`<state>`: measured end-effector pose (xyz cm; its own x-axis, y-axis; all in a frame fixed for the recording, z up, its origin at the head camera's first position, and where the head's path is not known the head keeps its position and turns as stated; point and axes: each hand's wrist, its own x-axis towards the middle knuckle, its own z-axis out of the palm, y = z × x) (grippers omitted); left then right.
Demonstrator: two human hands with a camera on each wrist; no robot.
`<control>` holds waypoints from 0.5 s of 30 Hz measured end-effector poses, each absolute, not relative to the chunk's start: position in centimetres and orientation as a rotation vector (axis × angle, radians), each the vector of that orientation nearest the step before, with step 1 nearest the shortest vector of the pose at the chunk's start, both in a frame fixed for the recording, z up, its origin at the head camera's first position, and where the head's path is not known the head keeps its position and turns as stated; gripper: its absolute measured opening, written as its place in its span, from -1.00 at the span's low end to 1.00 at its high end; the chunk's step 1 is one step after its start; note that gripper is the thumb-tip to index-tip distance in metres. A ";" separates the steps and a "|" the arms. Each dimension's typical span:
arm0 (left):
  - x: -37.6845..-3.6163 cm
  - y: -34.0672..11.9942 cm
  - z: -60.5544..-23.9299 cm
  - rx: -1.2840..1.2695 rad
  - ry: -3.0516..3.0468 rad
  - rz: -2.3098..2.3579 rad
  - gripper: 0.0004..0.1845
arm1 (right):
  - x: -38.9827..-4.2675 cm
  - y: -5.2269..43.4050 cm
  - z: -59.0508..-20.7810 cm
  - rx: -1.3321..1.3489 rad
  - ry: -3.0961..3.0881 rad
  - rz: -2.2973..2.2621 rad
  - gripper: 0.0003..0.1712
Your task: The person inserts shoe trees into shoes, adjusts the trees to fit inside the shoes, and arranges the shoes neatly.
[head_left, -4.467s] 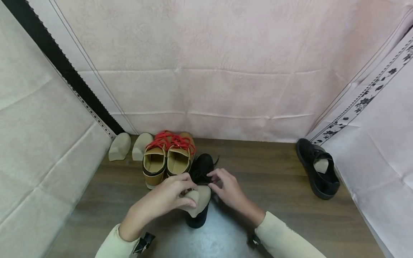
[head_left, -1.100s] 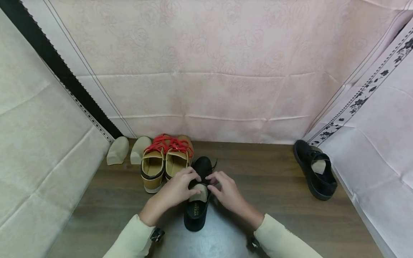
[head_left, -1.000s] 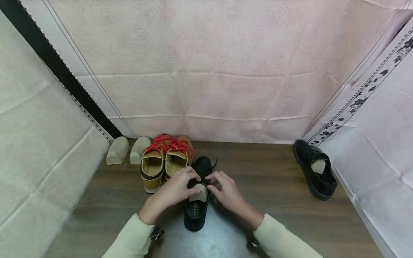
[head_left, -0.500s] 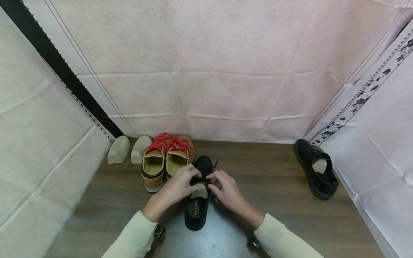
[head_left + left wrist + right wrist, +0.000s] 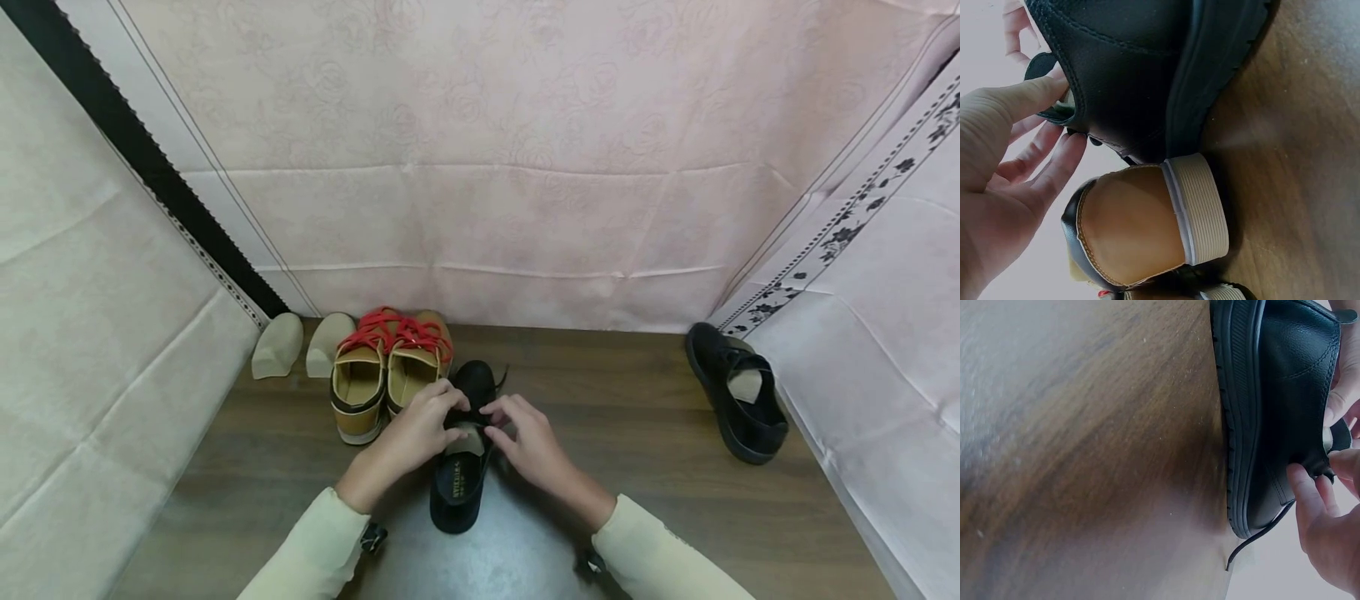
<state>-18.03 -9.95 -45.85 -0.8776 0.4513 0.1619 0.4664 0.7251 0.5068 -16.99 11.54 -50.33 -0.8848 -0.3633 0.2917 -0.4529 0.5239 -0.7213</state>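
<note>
Working both hands at the throat of a black shoe

Holding the black shoe [image 5: 459, 467] at its lace area, we have both hands on it at the middle of the wooden floor [image 5: 630, 467], toe pointing to 12 o'clock and heel toward us at 6 o'clock. Our left hand [image 5: 417, 433] comes in from 8 o'clock, fingers curled over the shoe's left edge and pinching the upper beside the tongue; the left wrist view shows our fingers [image 5: 1035, 100] pressed against the black leather [image 5: 1129, 69]. Our right hand [image 5: 527, 440] comes in from 4 o'clock, fingertips pinching the opposite edge of the opening; the right wrist view shows those fingers [image 5: 1310, 494] curled on the upper above the ribbed sole [image 5: 1241, 425], with a loose black lace [image 5: 1257, 540] hanging off the toe end. A beige insert [image 5: 467, 438] sits inside the shoe, just below our fingertips.

Just beside the shoe at 10 o'clock stands a pair of tan shoes with red laces [image 5: 392, 367], its nearer heel touching or almost touching the black shoe. Farther toward 9 o'clock lie two more beige inserts [image 5: 300, 343] against the wall cloth. Well apart at 3 o'clock rests a second black shoe [image 5: 735, 392], holding an insert of its own.
</note>
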 end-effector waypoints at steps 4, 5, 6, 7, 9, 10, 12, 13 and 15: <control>-18.2 -9.8 -46.0 -0.773 -2.885 -0.837 -0.70 | -17.0 11.6 -50.3 0.709 -2.653 1.306 -0.69; -18.3 -9.8 -46.0 -0.774 -2.883 -0.830 -0.70 | -17.0 11.6 -50.3 0.709 -2.653 1.307 -0.69; -18.3 -9.8 -46.1 -0.775 -2.881 -0.830 -0.70 | -17.0 11.6 -50.3 0.710 -2.654 1.308 -0.69; -18.3 -9.8 -46.1 -0.774 -2.880 -0.831 -0.70 | -17.0 11.6 -50.3 0.711 -2.654 1.310 -0.69; -18.3 -9.7 -46.1 -0.771 -2.878 -0.829 -0.71 | -17.0 11.6 -50.2 0.714 -2.656 1.315 -0.69; -18.3 -9.7 -46.1 -0.767 -2.877 -0.831 -0.71 | -17.0 11.6 -50.2 0.716 -2.656 1.319 -0.69; -18.3 -9.7 -46.1 -0.756 -2.874 -0.839 -0.71 | -17.0 11.6 -50.2 0.719 -2.659 1.327 -0.68; -18.2 -9.7 -46.1 -0.751 -2.872 -0.839 -0.71 | -17.0 11.6 -50.2 0.721 -2.660 1.331 -0.68; -18.2 -9.7 -46.1 -0.740 -2.864 -0.842 -0.71 | -17.0 11.6 -50.2 0.724 -2.661 1.337 -0.68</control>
